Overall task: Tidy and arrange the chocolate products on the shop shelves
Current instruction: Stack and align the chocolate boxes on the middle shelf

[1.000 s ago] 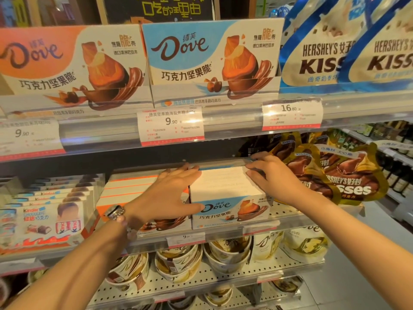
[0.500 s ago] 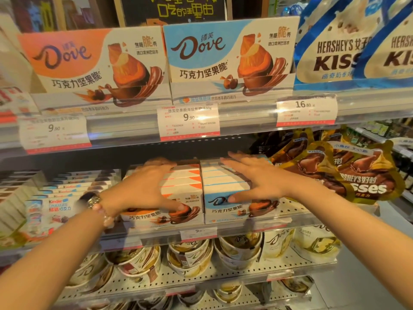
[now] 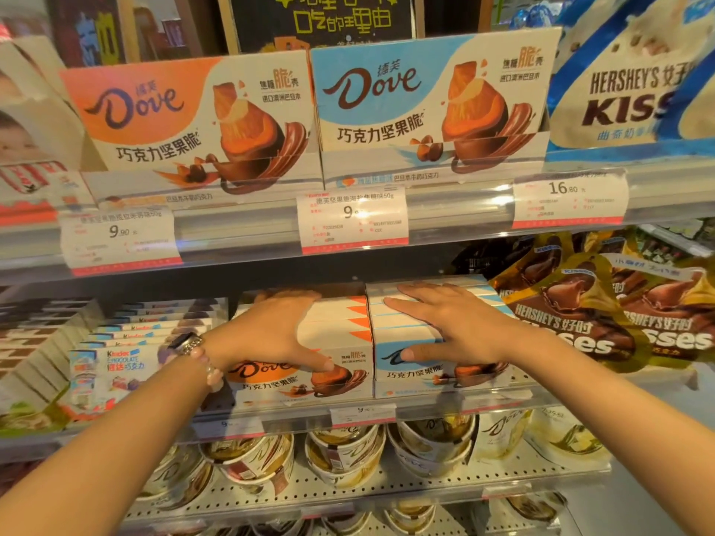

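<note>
Left hand (image 3: 271,334) flat on orange cardboard boxes (image 3: 332,330), right hand (image 3: 460,326) flat on blue boxes (image 3: 402,326).

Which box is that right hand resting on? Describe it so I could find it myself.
Look at the middle shelf, under the 9.90 price tag. Two rows of Dove boxes stand side by side there; the right hand lies flat on the blue Dove box, right of the orange Dove box and left of the gold Hershey's Kisses bags.

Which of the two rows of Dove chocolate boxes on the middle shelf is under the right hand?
The blue-and-white Dove boxes: the right hand lies flat on them; the left hand rests on the orange-and-white row.
</note>
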Tool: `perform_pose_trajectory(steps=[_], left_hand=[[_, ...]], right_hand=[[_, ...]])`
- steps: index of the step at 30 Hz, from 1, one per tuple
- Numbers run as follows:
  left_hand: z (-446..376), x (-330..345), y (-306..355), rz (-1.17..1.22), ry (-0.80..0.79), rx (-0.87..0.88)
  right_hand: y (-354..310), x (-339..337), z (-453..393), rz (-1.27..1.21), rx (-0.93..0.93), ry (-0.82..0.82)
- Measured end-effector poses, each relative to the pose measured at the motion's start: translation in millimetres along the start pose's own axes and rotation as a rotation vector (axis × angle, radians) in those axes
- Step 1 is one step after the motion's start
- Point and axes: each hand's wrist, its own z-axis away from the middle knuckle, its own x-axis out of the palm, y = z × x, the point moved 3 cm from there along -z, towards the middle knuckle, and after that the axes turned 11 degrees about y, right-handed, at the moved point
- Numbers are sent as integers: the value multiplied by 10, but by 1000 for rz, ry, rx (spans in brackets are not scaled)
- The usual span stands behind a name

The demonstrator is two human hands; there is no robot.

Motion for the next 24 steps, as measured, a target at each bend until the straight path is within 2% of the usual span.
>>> perform_pose_trajectory(steps=[9,14,19,24], left_hand=[[-74,24,-66,101,-34,8],[-105,19,-76,122,-87,-15],[-100,20,49,59,6,59],[-119,12,49,186,69,-24]], right_hand=[[-34,-40,-52,-71,-2,134],[30,-137,-78,-166,-9,6],[179,-260,15,-218,-34,-12],[198,-187,67,-173,-24,26]])
